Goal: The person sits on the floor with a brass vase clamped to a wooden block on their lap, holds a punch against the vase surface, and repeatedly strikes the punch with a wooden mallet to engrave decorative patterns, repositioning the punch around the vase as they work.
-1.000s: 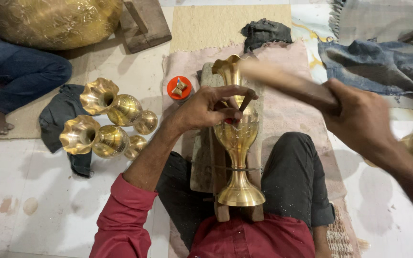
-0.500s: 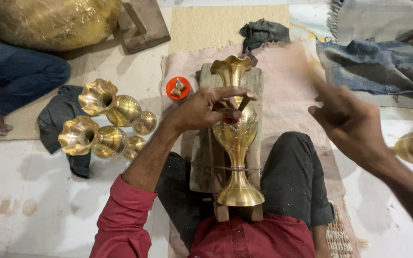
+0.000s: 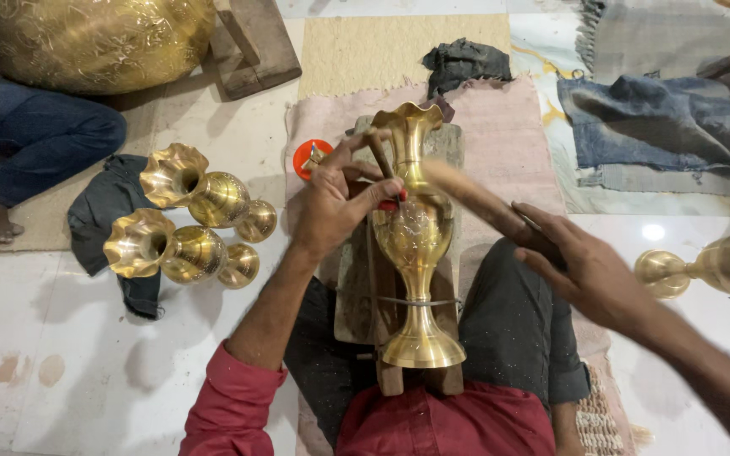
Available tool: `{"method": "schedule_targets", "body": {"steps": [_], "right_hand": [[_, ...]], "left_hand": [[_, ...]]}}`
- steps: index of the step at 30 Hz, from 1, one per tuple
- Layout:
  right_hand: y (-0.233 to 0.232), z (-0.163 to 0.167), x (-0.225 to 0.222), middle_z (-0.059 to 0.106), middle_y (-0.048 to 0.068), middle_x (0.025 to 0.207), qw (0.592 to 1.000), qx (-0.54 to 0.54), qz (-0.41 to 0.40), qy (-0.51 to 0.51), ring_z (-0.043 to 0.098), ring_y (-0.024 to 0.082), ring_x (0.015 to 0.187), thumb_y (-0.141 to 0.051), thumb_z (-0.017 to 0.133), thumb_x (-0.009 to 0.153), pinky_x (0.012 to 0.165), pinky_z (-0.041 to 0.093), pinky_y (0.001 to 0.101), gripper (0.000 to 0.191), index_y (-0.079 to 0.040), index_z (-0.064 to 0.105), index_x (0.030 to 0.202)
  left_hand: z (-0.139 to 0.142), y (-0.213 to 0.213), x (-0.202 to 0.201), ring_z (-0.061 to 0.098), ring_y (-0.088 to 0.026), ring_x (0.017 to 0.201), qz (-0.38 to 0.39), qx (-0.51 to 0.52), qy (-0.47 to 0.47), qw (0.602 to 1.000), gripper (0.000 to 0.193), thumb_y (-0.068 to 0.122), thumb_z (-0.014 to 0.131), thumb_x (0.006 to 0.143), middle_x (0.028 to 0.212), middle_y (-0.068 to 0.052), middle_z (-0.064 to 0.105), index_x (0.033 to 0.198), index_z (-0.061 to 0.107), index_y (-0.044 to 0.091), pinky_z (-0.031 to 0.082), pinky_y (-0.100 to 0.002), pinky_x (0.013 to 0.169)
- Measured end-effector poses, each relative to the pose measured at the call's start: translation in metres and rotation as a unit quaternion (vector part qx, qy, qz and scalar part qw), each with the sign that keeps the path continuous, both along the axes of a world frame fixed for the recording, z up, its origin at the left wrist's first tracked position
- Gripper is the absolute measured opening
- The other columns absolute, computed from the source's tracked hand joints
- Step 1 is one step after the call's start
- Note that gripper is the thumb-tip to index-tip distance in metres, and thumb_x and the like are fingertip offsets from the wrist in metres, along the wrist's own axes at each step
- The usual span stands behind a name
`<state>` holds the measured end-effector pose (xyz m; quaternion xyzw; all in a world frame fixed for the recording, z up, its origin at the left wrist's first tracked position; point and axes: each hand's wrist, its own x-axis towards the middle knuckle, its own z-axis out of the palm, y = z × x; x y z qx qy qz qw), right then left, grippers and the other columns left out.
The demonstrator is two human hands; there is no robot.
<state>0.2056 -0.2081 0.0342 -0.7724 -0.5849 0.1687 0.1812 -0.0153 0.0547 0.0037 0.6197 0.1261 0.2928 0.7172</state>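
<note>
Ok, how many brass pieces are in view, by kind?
Fluted brass vases: 4, namely the one under the hands, two lying at left, and one at the right edge.
Large engraved brass vessel: 1.
Total: 5.

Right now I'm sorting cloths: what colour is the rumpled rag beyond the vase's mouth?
Dark grey rag, shown in the head view.

The tall fluted golden brass vase (image 3: 416, 245) gleams polished, its belly finely engraved — beneath it a rough, matt brown wooden block (image 3: 356, 287), a worn pink woven cloth mat (image 3: 500, 127) and the glossy white tiled floor (image 3: 69, 371).
</note>
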Motion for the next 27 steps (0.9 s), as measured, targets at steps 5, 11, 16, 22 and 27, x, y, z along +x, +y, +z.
{"method": "schedule_targets", "body": {"steps": [5,11,16,22,27], "right_hand": [[0.009,0.008,0.003,0.067,0.014,0.111,0.983,-0.149,-0.044,-0.096,0.073,0.03,0.074,-0.045,0.06,0.095,0.063,0.064,0.044,0.07,-0.028,0.033,0.157],[0.05,0.041,0.028,0.069,0.01,0.095,0.95,-0.194,0.039,-0.243,0.063,0.019,0.064,-0.031,0.041,0.109,0.048,0.059,0.0348,0.041,-0.033,0.048,0.15],[0.087,0.073,0.045,0.07,0.011,0.103,0.92,-0.114,0.145,-0.347,0.06,0.014,0.062,-0.016,0.049,0.107,0.042,0.056,0.0262,0.058,-0.042,0.045,0.158],[0.126,0.126,0.029,0.069,0.013,0.1,0.873,-0.043,0.183,-0.45,0.064,0.019,0.07,-0.007,0.054,0.106,0.072,0.06,0.0441,0.063,-0.035,0.048,0.162],[0.153,0.164,-0.006,0.07,0.019,0.107,0.913,0.094,0.229,-0.324,0.067,0.029,0.08,-0.009,0.062,0.099,0.068,0.058,0.0438,0.053,-0.016,0.058,0.151]], "left_hand": [[-0.016,-0.019,0.006,0.077,-0.018,0.091,0.081,0.031,0.027,0.996,0.058,0.007,0.08,0.091,0.1,-0.011,0.077,0.143,0.054,0.003,0.069,-0.029,0.081],[-0.023,-0.052,0.006,0.075,-0.015,0.083,0.22,-0.033,0.008,0.975,0.056,0.01,0.077,0.093,0.096,-0.015,0.077,0.139,0.048,0.001,0.065,-0.024,0.072],[-0.021,-0.072,0.018,0.077,-0.014,0.084,0.346,-0.026,0.035,0.937,0.054,0.011,0.075,0.095,0.097,-0.014,0.077,0.135,0.043,-0.002,0.065,-0.023,0.072],[-0.022,-0.085,0.023,0.074,-0.02,0.089,0.37,-0.058,-0.005,0.927,0.062,0.008,0.073,0.096,0.101,-0.019,0.073,0.147,0.04,-0.002,0.066,-0.026,0.075],[-0.021,-0.083,0.023,0.078,-0.022,0.092,0.359,-0.013,-0.039,0.932,0.057,0.008,0.072,0.097,0.102,-0.02,0.075,0.144,0.043,-0.006,0.07,-0.028,0.078]]}}
